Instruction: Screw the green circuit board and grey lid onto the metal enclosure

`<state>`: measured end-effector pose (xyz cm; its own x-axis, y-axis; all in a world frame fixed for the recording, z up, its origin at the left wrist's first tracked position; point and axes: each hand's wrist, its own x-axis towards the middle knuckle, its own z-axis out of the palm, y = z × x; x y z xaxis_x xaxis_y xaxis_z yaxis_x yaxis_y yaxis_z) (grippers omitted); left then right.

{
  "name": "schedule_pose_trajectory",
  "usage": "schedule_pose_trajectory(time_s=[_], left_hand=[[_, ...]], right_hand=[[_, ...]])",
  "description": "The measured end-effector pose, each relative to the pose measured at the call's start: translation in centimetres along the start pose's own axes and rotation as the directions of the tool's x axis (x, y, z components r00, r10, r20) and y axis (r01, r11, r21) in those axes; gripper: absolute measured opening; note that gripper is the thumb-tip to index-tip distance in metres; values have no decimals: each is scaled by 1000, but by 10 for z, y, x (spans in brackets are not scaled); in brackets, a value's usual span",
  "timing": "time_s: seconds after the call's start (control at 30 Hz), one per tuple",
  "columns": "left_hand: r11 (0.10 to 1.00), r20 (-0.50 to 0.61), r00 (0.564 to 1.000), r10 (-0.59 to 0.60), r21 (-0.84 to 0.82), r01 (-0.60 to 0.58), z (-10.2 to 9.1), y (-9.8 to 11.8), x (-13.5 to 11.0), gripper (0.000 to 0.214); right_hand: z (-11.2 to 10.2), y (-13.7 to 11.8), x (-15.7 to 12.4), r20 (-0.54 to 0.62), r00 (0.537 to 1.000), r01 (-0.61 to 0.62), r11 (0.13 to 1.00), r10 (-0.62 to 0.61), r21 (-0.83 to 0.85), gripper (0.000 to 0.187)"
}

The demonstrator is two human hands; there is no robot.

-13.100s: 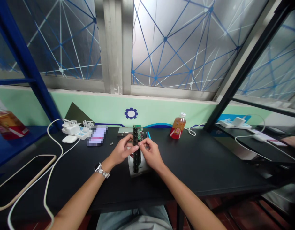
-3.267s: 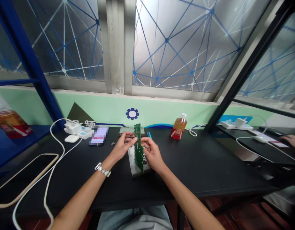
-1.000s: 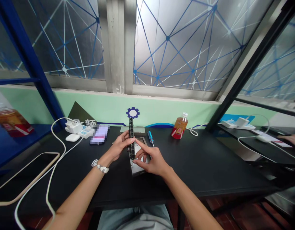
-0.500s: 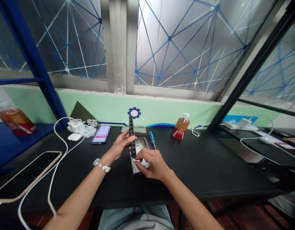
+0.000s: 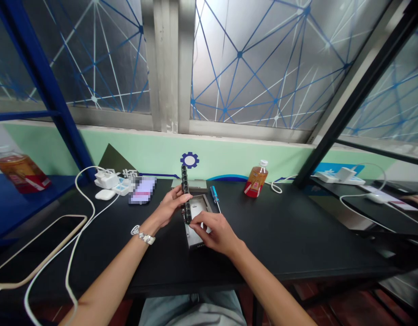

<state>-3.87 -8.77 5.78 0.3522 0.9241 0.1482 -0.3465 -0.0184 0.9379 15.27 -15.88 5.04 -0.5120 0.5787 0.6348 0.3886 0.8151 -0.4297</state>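
A long black strip (image 5: 185, 176) with a row of dark round recesses along it stands tilted above an open grey metal case (image 5: 195, 241). My left hand (image 5: 170, 206), with a bracelet at the wrist, grips the strip around its middle between thumb and fingers. At the strip's lower end, my right hand (image 5: 218, 231) is closed in a pinch, thumb and fingertips against its corner. The right hand covers part of the case's inside. A screwdriver (image 5: 214, 194) with a blue handle lies just right of the case, its tip toward my right hand.
Behind the case lies a flat grey panel (image 5: 198, 184). A drink bottle (image 5: 256, 179) stands at the back right. On the left are a phone (image 5: 143, 189), white chargers (image 5: 107, 179), a large phone-like device (image 5: 35, 249) and looping white cables (image 5: 69, 271). Another person's hand (image 5: 417, 199) shows far right.
The fingers of my right hand have drawn together into a pinch at the strip's lower end. The strip has turned slightly, and my left hand keeps its hold.
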Motion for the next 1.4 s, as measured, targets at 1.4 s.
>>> schedule_pose_trajectory(time_s=[1.4], left_hand=[[988,-27,1000,-8,153,12,3,-10,-1,59]], right_hand=[[8,6,8,-173,846,-407,820,505,403,35]])
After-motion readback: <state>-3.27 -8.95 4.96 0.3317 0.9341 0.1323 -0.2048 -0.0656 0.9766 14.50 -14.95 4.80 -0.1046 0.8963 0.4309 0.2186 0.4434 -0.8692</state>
